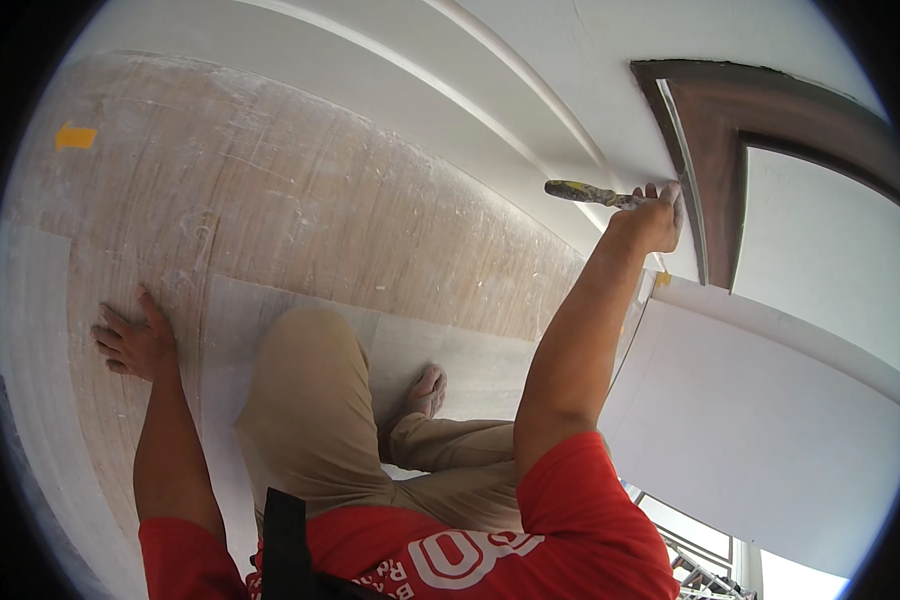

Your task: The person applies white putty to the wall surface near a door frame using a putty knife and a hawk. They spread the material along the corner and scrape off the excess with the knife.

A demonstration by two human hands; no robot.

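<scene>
My right hand (656,220) is raised at the white wall, beside the dark brown wooden frame (705,110). Its fingers are closed round a hand tool with a dark and yellow, white-smeared handle (582,192). The handle points left out of my grip; my hand hides the working end, so its exact kind does not show. Low on the left, my left hand (138,340) rests with spread fingers on the dusty wood-grain floor (300,210), holding nothing.
White moulding (510,55) runs along the wall above the floor. Pale sheeting (450,345) lies under my bent legs and bare foot (427,390). Yellow tape (75,137) sticks to the floor at far left. A large white panel (760,410) stands at right, with metal racks (705,570) below it.
</scene>
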